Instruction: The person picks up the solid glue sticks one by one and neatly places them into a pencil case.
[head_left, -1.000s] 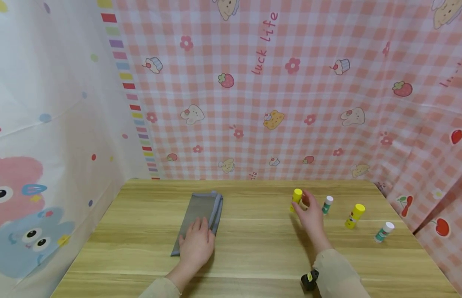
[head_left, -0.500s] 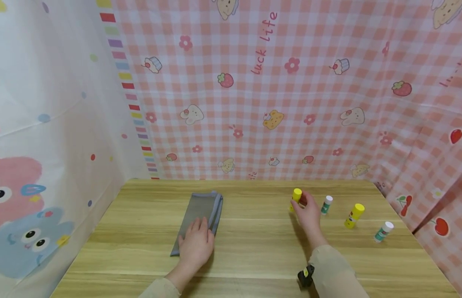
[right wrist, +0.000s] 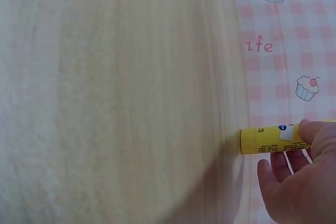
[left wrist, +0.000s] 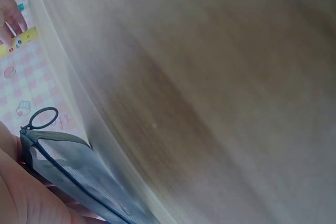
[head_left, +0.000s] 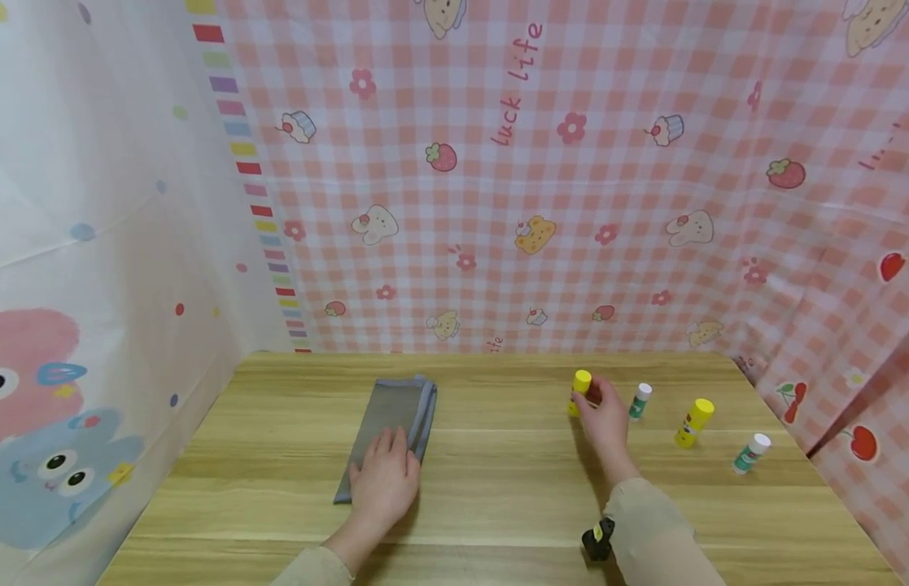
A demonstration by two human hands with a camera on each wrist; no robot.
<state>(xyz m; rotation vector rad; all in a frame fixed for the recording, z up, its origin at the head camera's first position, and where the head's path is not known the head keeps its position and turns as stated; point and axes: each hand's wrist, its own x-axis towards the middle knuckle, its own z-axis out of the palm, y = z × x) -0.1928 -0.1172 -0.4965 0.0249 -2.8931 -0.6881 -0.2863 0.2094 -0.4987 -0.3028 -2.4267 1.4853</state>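
My left hand [head_left: 386,480] lies on a grey mesh zipper pouch [head_left: 388,407], fingers extended forward over it. The left wrist view shows the pouch's dark zipper and a ring-shaped pull [left wrist: 44,118] beside that hand. Toward the back right, my right hand [head_left: 604,419] pinches a yellow glue stick [head_left: 582,382] between thumb and fingers. The stick stands upright with its base on the table, as the right wrist view shows of its yellow body [right wrist: 266,140]. Part of its far side is hidden by the hand.
Right of that hand stand a small white-capped green glue stick [head_left: 640,402], a second yellow glue stick [head_left: 694,423] and another white-capped one [head_left: 751,454]. A wooden table [head_left: 491,488] meets a pink checked cloth [head_left: 483,203] behind. A black device [head_left: 597,539] sits by the right sleeve.
The right wrist and sleeve shift slightly left, while the hand stays at the yellow glue stick. My left hand keeps its place on the pouch. The whole head view drifts slightly.
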